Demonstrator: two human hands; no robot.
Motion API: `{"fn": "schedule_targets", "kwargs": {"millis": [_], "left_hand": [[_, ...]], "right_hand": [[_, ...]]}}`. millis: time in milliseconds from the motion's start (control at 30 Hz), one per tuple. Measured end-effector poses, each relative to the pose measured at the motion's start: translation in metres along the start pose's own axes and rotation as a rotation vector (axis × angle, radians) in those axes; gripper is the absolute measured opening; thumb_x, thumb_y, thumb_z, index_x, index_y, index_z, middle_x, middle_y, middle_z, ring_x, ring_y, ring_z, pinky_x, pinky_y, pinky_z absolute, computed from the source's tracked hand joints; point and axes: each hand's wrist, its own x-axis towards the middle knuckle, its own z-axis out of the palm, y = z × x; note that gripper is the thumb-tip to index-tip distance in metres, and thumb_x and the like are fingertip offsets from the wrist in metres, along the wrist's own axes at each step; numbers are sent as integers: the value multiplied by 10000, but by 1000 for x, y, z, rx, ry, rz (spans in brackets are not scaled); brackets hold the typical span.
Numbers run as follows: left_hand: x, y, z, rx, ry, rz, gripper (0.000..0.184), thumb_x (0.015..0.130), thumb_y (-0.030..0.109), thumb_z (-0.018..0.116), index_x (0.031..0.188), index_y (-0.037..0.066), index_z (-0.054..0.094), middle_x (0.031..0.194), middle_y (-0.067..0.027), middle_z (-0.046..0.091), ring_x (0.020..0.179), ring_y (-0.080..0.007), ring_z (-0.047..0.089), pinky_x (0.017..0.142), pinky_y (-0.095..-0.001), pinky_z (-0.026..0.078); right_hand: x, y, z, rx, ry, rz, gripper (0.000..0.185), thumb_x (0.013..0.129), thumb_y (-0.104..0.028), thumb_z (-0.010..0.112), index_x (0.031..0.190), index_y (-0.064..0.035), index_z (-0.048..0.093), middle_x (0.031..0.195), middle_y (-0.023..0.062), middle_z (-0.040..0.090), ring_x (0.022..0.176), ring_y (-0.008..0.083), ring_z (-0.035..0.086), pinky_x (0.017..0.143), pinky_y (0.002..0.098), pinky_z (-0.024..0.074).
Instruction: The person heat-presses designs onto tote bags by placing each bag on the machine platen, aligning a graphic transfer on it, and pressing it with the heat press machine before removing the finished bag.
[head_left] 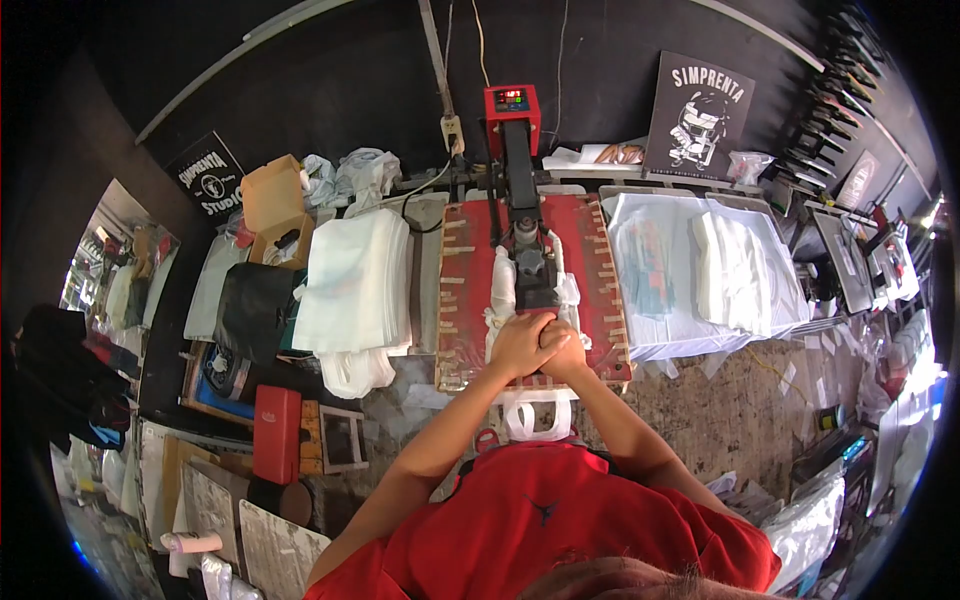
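A red heat press (465,300) stands in front of me, its top plate edged with strips of tape. White wrapping covers the side arms of its handle (503,275). My left hand (523,345) and my right hand (563,355) are closed together at the near end of this handle, fingers overlapping. The grip itself is hidden under them. Below the press's front edge hang the white straps of a tote bag (538,422); the rest of the bag is out of sight under the plate. A lit control box (511,100) tops the press at the back.
A stack of white fabric bags (350,275) lies left of the press. To the right, another white stack (730,270) rests on a covered table (640,345), beside a bluish-red printed piece (642,265). An open cardboard box (272,205) and a red case (277,433) are at left.
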Motion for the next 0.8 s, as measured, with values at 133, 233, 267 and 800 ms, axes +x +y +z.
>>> {"fn": "schedule_targets", "kwargs": {"millis": [133,233,267,800], "left_hand": [[0,-1,1,-17,-6,-8,557,899,519,652,1188,42,651,1012,-199,710,944,-390,661,879,-484,492],[0,-1,1,1,-5,-5,559,898,519,655,1184,39,654,1007,-199,714,945,-393,663,878,-484,495],[0,-1,1,1,-4,-6,559,898,519,655,1184,39,654,1007,-199,714,945,-393,663,878,-484,495],[0,-5,3,-1,-24,-14,555,903,504,657,1175,20,660,1065,-203,714,980,-396,666,892,-483,500]], "right_hand": [[-1,4,3,11,35,-59,177,770,-219,671,787,-44,694,904,148,713,949,330,649,856,444,523],[-1,4,6,-5,13,-26,173,765,-220,671,782,-49,695,908,141,712,951,325,646,862,439,519],[-1,5,8,-5,21,-19,173,765,-220,670,780,-50,694,908,141,711,948,326,646,859,438,519],[0,6,10,0,-11,10,192,763,-212,664,797,-25,692,907,161,710,957,342,650,840,449,536]]}}
